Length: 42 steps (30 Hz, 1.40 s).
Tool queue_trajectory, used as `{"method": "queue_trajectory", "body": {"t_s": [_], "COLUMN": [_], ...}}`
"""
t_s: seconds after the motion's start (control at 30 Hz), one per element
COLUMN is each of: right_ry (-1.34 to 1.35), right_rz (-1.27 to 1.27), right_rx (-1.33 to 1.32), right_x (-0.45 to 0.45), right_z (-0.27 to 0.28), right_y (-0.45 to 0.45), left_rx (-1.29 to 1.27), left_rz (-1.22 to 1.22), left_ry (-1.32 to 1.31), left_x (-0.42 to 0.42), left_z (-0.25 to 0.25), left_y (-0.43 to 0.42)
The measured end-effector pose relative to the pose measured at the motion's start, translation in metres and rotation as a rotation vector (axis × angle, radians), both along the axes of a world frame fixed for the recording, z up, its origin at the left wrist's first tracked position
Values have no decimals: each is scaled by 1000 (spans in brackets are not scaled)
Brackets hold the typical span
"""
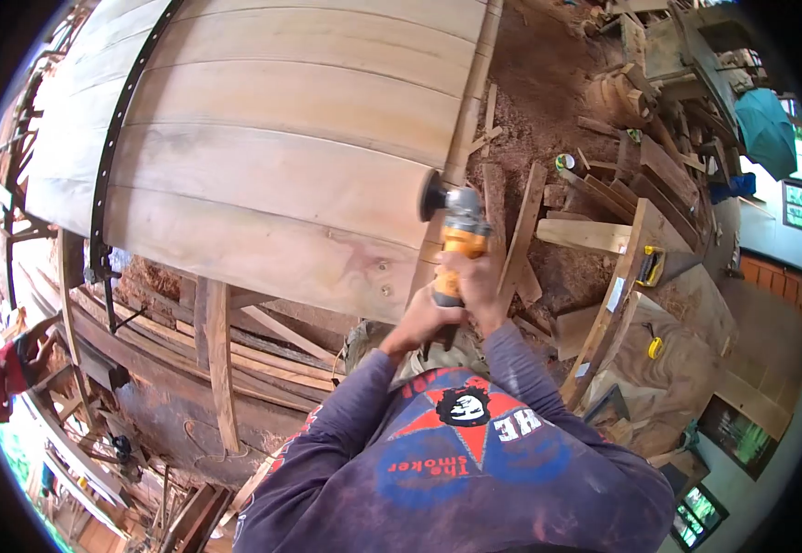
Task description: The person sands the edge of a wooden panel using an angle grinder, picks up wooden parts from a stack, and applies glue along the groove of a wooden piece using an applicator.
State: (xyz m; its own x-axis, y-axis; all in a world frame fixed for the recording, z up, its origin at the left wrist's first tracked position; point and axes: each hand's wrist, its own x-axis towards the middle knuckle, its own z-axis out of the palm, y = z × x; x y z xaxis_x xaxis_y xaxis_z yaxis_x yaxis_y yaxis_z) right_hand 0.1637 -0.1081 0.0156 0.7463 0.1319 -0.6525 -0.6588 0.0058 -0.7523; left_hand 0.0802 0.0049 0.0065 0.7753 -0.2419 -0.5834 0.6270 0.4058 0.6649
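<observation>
Both hands [429, 318] reach fwd, close tog., gripping grinder [463, 241], disc [431, 195] at wood panel [300, 166].

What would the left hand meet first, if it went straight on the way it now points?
Most likely the right hand, just ahead of the left hand on the orange grinder that both hold. The depth between the hands is unclear.

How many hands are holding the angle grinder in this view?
2. The left hand is at the rear end of the angle grinder; the right hand is farther forward, on its orange body. No other hand seems hidden there.
</observation>
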Motion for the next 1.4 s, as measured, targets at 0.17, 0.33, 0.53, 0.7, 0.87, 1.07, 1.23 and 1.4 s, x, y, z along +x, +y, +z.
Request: {"method": "queue_trajectory", "body": {"t_s": [0.17,0.33,0.53,0.7,0.87,1.07,1.23,1.4], "right_ry": [-232,123,233,221,247,-305,-397,-301], "right_rz": [58,-59,-56,-51,-121,377,93,30], "right_rx": [-137,236,339,311,382,-489,-157,47], "right_x": [-5,10,18,24,16,20,14,11], "right_z": [17,-1,-18,-16,-31,-17,55,54], "right_y": [16,-34,-43,-40,-32,0,14,-5], "left_rx": [-48,343,563,602,504,-144,-99,92], "left_rz": [-43,-74,-134,-134,-52,37,96,-14], "left_ry": [26,-16,76,43,-51,-69,-105,-197], "left_x": [-4,14,23,24,21,15,4,10], "left_z": [3,25,19,7,10,17,16,24], "left_y": [8,-25,-38,-41,-30,-10,8,-6]}}
